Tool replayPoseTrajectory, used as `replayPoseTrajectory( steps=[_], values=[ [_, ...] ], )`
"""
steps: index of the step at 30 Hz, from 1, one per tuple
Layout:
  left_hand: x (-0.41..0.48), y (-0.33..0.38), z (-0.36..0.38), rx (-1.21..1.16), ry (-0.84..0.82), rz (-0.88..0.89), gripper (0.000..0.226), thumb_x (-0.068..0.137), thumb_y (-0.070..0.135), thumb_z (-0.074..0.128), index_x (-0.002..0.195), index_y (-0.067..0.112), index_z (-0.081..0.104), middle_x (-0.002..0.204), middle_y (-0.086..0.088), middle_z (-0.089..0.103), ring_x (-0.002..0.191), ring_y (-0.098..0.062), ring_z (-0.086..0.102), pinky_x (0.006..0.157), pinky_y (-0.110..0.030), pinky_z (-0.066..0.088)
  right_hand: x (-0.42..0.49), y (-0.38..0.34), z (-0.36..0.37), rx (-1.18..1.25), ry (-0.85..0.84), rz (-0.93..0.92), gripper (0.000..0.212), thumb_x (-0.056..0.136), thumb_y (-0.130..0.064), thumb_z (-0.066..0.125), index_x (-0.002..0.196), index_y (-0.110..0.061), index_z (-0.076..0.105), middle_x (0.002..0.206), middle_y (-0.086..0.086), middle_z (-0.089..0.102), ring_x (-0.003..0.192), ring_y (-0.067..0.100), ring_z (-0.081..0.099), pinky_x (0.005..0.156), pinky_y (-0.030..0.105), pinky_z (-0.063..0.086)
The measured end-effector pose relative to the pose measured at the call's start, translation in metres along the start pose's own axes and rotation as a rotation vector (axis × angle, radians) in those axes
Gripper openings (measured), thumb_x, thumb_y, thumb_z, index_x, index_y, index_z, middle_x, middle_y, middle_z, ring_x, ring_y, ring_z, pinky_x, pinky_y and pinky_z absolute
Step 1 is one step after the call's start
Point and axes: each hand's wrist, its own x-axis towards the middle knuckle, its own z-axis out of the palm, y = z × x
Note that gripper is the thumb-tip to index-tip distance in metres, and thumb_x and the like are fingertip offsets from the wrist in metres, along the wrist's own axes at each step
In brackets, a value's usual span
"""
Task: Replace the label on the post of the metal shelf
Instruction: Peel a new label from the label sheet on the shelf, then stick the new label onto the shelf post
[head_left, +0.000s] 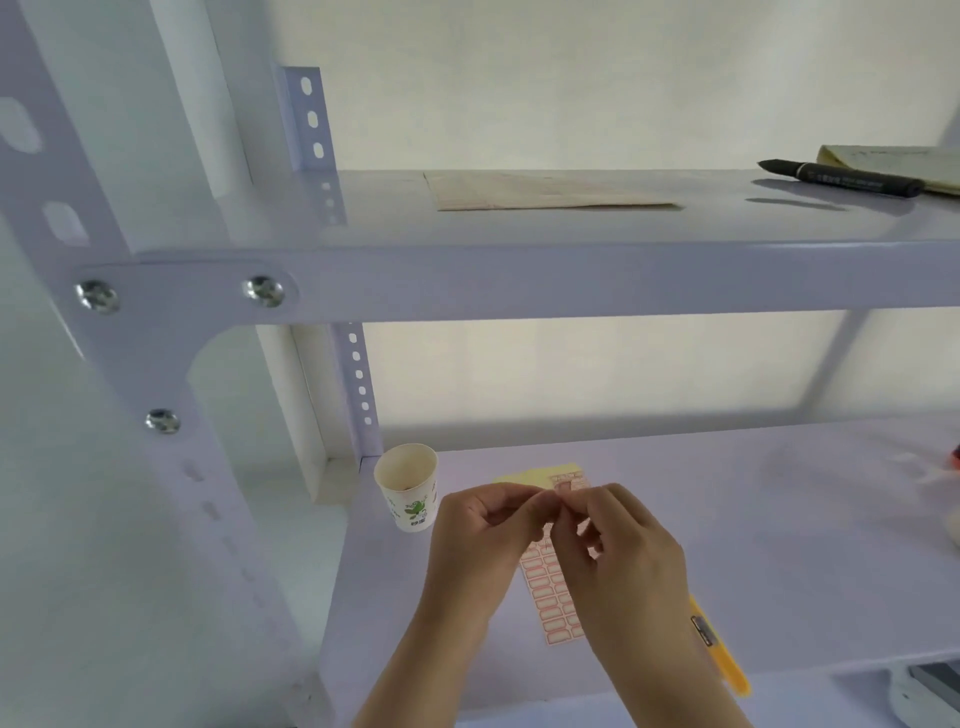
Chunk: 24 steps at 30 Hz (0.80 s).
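Note:
A sheet of small red-bordered labels (550, 597) lies on the lower shelf board (779, 545) of the white metal shelf. My left hand (480, 540) and my right hand (618, 551) meet just above the sheet's far end, fingertips pinched together on a small label (563, 486). The shelf's front post (156, 441), with bolts and slots, rises at the left, well away from both hands. No label shows on the post.
A paper cup (408, 486) stands left of my hands. A yellow utility knife (719, 649) lies by my right wrist. A yellow paper (535, 475) lies beyond the sheet. On the upper shelf rest a black marker (841, 177), a yellow pad (898, 166) and a flat paper (540, 192).

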Motion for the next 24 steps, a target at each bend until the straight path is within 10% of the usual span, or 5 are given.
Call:
replayPoseTrajectory(
  steps=[12,18,24],
  values=[
    [-0.037,0.021,0.005,0.086,0.194,0.025,0.011,0.086,0.009,0.071,0.080,0.013,0.079,0.066,0.003,0.076,0.054,0.005,0.063,0.056,-0.008,0.048,-0.006,-0.014,-0.040,0.333,-0.112,0.347,0.015,0.088,-0.015,0.068,0.095,-0.027,0.072,0.080,-0.013,0.071,0.073,0.003,0.066,0.053,0.012,0.049],
    [-0.070,0.036,0.022,0.125,0.243,0.048,0.011,0.087,0.008,0.069,0.080,0.011,0.078,0.065,0.003,0.076,0.055,0.003,0.064,0.057,-0.010,0.050,-0.003,-0.023,-0.077,0.563,-0.249,0.438,0.021,0.087,-0.018,0.067,0.069,-0.028,0.073,0.064,-0.002,0.072,0.064,0.028,0.066,0.058,0.044,0.055],
    [-0.098,0.048,0.028,0.124,0.275,0.082,0.011,0.089,0.007,0.068,0.081,0.008,0.076,0.059,0.009,0.071,0.053,0.003,0.063,0.055,-0.009,0.048,-0.014,-0.030,-0.096,0.687,-0.349,0.506,0.026,0.091,-0.011,0.062,0.069,-0.022,0.071,0.056,0.002,0.062,0.054,0.016,0.056,0.057,0.035,0.047]
  ],
)
